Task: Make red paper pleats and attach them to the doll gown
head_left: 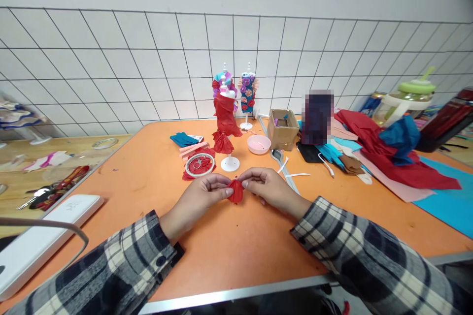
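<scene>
A small gathered piece of red crepe paper [235,192] is pinched between both hands above the orange table [236,251]. Closed on its left side is my left hand [207,191]. My right hand [264,187] pinches its right side near the top. Just beyond them stands a small white dress form [226,113] draped in red paper, on a round white base. Left of that base, a pale ring of tape [199,164] with small scissors in it lies over red paper scraps.
Two more decorated dress forms [248,93] stand behind. A pink bowl [258,144], cardboard box [283,129] and grey strip [291,182] lie to the right. Red paper [399,157] and a green-lidded cup [414,93] sit farther right. A white power bank [55,236] rests at left.
</scene>
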Available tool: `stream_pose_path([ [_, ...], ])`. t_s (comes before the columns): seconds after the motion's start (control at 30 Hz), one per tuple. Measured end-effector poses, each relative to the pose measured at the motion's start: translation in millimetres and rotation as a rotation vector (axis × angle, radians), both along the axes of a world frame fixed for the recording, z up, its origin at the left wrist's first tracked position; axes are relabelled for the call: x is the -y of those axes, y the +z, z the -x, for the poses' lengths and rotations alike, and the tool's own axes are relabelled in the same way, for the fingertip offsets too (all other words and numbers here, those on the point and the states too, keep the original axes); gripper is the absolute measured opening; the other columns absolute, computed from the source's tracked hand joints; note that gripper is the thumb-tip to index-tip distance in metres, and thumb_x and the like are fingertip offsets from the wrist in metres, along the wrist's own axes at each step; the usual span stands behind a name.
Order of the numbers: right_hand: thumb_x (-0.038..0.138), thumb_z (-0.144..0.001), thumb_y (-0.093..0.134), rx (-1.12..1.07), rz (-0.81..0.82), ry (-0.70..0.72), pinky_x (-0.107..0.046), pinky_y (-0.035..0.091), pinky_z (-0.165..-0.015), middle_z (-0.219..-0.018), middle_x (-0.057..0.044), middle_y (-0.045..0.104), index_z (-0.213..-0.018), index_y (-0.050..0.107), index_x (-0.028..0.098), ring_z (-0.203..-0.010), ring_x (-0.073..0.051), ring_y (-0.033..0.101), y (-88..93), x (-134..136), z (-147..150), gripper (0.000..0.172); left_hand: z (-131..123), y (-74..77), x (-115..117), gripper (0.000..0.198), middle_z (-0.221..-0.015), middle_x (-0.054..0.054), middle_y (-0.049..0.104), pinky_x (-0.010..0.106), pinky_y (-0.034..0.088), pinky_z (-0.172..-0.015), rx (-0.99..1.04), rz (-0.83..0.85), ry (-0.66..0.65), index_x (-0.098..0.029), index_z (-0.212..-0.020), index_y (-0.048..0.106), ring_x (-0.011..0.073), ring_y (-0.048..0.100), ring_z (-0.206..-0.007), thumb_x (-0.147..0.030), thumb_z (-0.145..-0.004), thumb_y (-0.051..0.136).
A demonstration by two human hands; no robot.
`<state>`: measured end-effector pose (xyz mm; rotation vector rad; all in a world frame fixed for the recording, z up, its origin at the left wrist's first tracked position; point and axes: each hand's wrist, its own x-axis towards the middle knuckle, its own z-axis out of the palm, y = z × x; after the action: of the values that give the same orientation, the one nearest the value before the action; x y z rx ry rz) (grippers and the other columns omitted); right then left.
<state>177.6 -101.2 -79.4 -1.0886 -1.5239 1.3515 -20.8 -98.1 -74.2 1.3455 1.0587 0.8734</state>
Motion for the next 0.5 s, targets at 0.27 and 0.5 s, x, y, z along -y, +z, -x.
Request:
stream_pose_path([
  [0.27,0.035,-0.072,0.071,-0.1,0.022,-0.07,-0.018,0.033,-0.043,-0.079,-0.002,0.067,-0.084,0.069,0.015,-0.058,-0.008,0.05,3.1,5,10,0.023,-4,0.7,0,0.029,-0.082,0.004,0.073,0.033,0.052,-0.079,-0.015,-0.055,-0.055,-0.016,-0.085,0.065,0.0186,0.068,-0.078,-0.035,-0.067,0.078],
  [0.5,0.037,-0.076,0.068,-0.085,-0.147,-0.096,-0.022,0.038,-0.05,-0.078,-0.002,0.066,-0.086,0.069,0.015,-0.061,-0.01,0.053,13.7,-10,-1,0.024,7,8.1,5,0.028,-0.101,0.005,0.067,0.03,0.049,-0.084,-0.093,-0.522,0.333,-0.022,-0.102,0.059,0.0202,0.063,-0.096,-0.04,-0.082,0.065],
])
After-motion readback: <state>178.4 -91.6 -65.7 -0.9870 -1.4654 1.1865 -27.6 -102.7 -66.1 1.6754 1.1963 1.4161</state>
